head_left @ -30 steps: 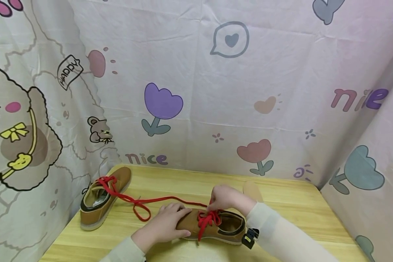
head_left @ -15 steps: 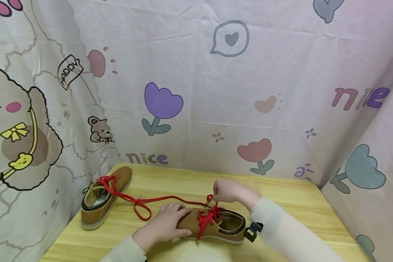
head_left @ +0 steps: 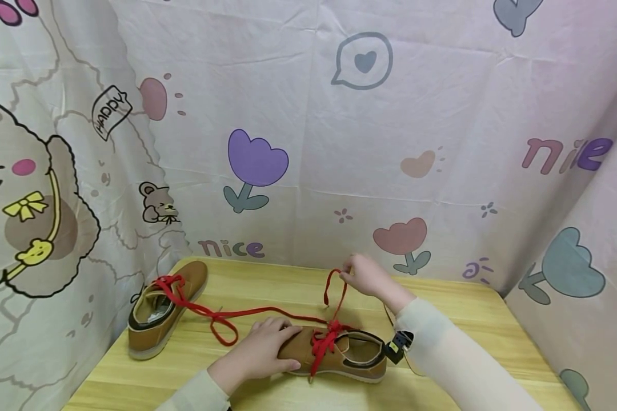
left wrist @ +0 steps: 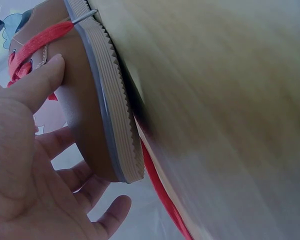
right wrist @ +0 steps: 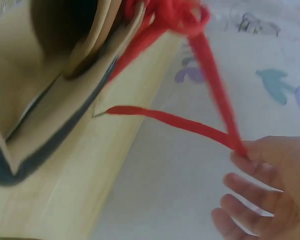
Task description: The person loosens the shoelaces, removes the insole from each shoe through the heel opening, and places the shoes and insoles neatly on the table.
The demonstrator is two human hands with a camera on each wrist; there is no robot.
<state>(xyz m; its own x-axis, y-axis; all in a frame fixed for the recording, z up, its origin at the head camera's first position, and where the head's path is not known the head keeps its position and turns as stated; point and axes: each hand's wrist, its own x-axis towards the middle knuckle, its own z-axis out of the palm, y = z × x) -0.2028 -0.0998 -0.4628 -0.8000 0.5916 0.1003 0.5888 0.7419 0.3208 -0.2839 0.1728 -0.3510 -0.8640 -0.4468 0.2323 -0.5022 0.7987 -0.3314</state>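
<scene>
A brown leather shoe with red laces lies on its sole in the head view, toe to the left. My left hand holds its toe, thumb on the near side and fingers over the far side; the left wrist view shows the thumb on the leather. Behind and above the shoe, my right hand pinches a red shoelace pulled up taut from the knot. The lace's tipped end dangles from the pinch; the right wrist view shows this end too.
A second brown shoe with red laces stands at the table's left. A long red lace with a loop runs between the two shoes. The wooden table has printed curtains behind it. My right forearm partly covers a thin-edged tan thing.
My right hand has risen away from the knot, drawing the lace end up and out, and the bow's loop on that side is gone. The left hand stays on the toe.
</scene>
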